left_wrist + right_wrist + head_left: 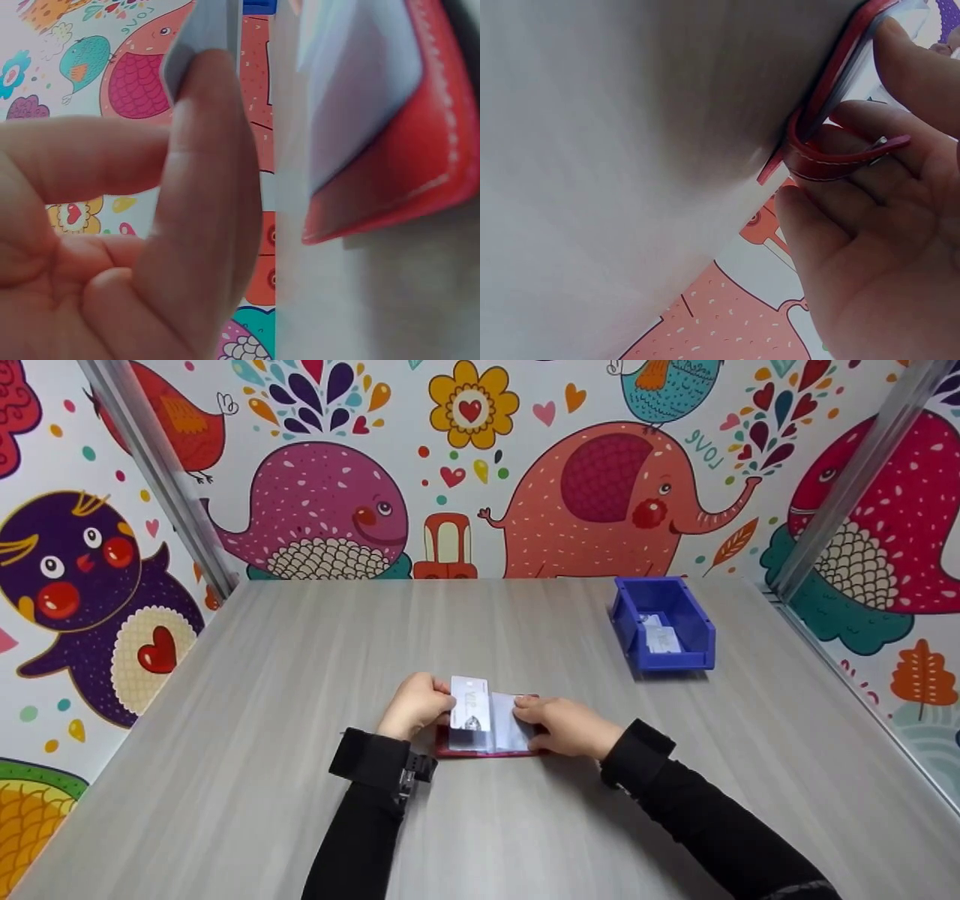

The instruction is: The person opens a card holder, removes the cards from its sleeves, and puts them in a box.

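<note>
Near: red wallet (513, 729) spread on the tabletop (480, 825), clear sleeves (469, 741) up. Right hand (571, 727) at its 3 o'clock, grip pinching that side; strap (832, 163) by the fingers. Left hand (416, 706) at 10 o'clock, grip pinching a white card (469, 701) over the left page, lower end seemingly in the sleeve. Step, judged: card at sleeve; next move calls for a straight slide, wallet steadied. Farther, 2 o'clock: blue bin (677, 661) holding cards (662, 640). Beyond: cartoon wall (472, 499).

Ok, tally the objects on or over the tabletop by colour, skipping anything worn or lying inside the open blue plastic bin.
White: 1, flat rectangular card
Red: 1, stitched folding card holder
Blue: 1, open plastic bin
Total: 3
</note>
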Demonstrator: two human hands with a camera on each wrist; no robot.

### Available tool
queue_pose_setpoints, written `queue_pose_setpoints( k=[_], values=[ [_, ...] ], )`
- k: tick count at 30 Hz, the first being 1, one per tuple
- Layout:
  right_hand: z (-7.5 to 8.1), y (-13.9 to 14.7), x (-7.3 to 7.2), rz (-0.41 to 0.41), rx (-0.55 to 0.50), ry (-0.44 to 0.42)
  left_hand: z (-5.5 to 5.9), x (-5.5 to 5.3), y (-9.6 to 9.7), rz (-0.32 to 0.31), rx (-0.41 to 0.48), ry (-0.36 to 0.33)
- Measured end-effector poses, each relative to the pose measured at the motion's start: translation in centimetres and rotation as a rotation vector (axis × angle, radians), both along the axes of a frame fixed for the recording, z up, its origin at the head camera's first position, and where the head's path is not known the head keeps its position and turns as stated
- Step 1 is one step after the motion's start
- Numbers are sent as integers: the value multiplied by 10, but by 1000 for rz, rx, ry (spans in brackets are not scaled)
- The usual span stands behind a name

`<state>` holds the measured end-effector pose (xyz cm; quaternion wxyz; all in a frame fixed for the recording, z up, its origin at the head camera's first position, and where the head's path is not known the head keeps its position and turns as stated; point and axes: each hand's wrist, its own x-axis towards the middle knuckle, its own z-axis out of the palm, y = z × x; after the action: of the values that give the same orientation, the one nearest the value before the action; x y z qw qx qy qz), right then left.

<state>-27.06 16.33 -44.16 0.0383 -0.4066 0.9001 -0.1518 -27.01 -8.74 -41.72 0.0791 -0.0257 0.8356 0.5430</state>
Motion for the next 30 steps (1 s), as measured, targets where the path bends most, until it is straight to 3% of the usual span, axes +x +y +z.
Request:
queue_pose_setpoints(
  k=[16, 30],
  values=[
    [0, 1, 0, 6, -15, 8, 10, 4, -2, -12, 25, 60],
    [-2, 1, -1, 19, -32, 12, 19, 4, -2, 6, 184, 26]
  ],
)
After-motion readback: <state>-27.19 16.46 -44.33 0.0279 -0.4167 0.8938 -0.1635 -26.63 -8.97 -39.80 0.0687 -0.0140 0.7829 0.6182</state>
